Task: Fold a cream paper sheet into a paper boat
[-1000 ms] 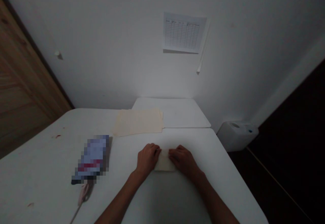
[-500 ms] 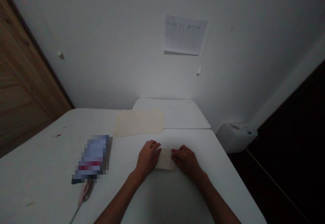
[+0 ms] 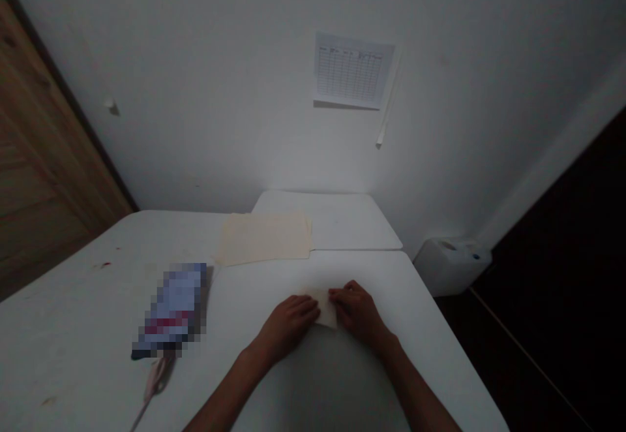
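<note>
Head view: left hand [image 3: 287, 327] and right hand [image 3: 359, 314] flank a small folded cream paper square [image 3: 327, 307] on a white table [image 3: 235, 288]; fingers [image 3: 345, 295] narrow, touching it, grip unclear.

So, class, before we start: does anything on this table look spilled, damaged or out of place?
Yes: a small red stain marks the left side of the white table, and a fainter brownish smear lies near its front left edge. Both stand out on the pale surface; what they are cannot be told.
</note>
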